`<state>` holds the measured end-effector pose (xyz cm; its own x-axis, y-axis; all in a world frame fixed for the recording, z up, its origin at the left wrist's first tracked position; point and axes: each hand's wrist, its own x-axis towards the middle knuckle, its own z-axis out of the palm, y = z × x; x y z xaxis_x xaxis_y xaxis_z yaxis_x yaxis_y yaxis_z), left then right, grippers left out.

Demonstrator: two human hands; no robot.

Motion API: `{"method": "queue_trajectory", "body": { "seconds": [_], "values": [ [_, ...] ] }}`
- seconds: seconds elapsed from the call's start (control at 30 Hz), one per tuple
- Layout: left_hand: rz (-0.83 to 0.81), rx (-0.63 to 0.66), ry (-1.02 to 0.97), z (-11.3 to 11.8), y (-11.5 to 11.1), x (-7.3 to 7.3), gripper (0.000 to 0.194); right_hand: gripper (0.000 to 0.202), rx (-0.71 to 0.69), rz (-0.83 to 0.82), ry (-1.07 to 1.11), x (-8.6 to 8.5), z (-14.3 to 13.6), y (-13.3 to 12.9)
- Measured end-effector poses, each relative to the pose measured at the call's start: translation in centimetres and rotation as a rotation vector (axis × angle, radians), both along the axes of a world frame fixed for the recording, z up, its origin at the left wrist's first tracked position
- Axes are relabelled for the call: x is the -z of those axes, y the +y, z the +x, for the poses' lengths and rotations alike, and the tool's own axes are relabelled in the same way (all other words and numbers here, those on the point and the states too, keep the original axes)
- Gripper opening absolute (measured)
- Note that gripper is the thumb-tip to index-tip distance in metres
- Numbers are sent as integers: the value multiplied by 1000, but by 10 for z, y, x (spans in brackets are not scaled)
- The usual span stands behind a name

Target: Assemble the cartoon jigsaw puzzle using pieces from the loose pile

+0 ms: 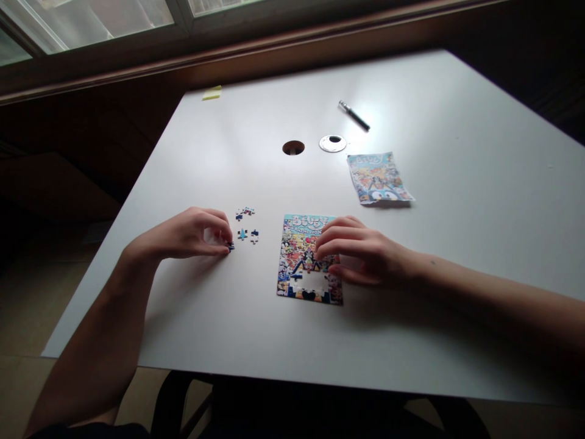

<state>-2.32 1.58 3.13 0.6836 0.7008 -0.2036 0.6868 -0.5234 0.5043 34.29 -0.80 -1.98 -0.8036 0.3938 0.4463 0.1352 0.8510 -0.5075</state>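
Observation:
A small jigsaw puzzle point(292, 244) lies on the white table, its picture crowded with colourful figures under a title on light blue. A gap shows the white surface in its lower middle. My right hand point(361, 250) rests over the puzzle's right side, fingers apart, with no piece visible in them. To the left, my left hand point(205, 235) pinches a dark puzzle piece point(231, 247) between thumb and fingertips at the tabletop. Just beyond those fingertips lie several loose puzzle pieces point(242, 234), some dark and one with light blue.
A creased paper point(379, 177) with a similar picture lies behind the puzzle on the right. Farther back are a dark pen point(354, 116), a round cable hole point(293, 148) and a metal ring cover point(333, 143). Yellow tape point(212, 92) marks the table's far left edge.

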Motion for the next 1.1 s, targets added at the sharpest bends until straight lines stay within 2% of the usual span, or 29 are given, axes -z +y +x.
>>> {"method": "queue_trajectory", "body": {
  "seconds": [0.2, 0.37, 0.53, 0.73, 1.1],
  "values": [
    [-22, 36, -39, 4, -2, 4, 7, 17, 12, -1, 8, -1, -1, 0],
    [-19, 9, -48, 5, -2, 2, 15, 16, 12, 4, 17, -1, -1, 0],
    [-58, 22, -16, 7, -4, -1, 16, 15, 17, 4, 12, 0, -1, 0],
    [-29, 48, -37, 9, -4, -1, 14, 15, 22, 7, 8, 1, 0, 0],
    [-52, 29, -14, 7, -3, -1, 12, 17, 15, 2, 12, 0, 0, 0]
  ]
}}
